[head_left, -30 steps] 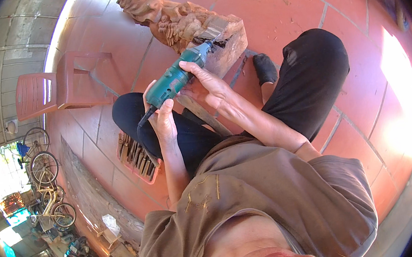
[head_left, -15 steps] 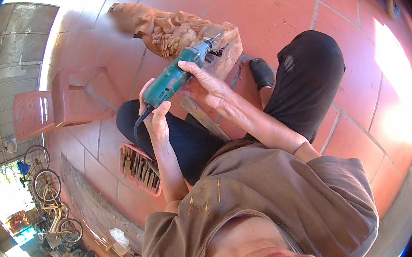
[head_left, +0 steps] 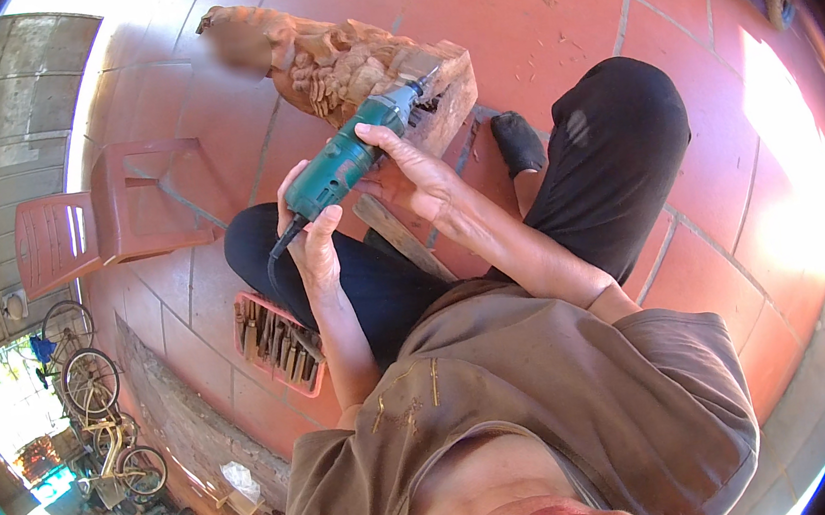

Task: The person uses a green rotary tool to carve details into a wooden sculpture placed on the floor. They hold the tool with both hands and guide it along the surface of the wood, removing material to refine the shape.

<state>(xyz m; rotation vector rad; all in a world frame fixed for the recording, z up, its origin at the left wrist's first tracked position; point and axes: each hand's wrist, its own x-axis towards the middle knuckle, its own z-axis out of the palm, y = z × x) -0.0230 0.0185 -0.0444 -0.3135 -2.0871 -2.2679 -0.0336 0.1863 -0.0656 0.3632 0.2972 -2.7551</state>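
A green die grinder (head_left: pixel 344 162) with a grey nose and a thin metal bit lies across both my hands. Its rear end, where a black cord comes out, sits in my left hand (head_left: pixel 312 238), thumb along the near side. My right hand (head_left: pixel 414 172) grips the front half from the right, thumb on top; its other fingers are partly hidden beneath. The bit overlaps the squared end of a carved wooden sculpture (head_left: pixel 352 68) lying on the floor; I cannot tell whether it touches. A wooden stick (head_left: pixel 400 234) rests between my legs.
A pink tray (head_left: pixel 315 383) of wooden-handled carving tools stands beside my left leg. A reddish plastic chair (head_left: pixel 106 209) is at the left, with bicycles (head_left: pixel 95 391) farther off. Wood chips are scattered on the tiled floor (head_left: pixel 552 52) beyond the sculpture.
The view has shifted slightly, so the chair, tray and sculpture appear a little farther left. My hands keep the same hold on the die grinder.
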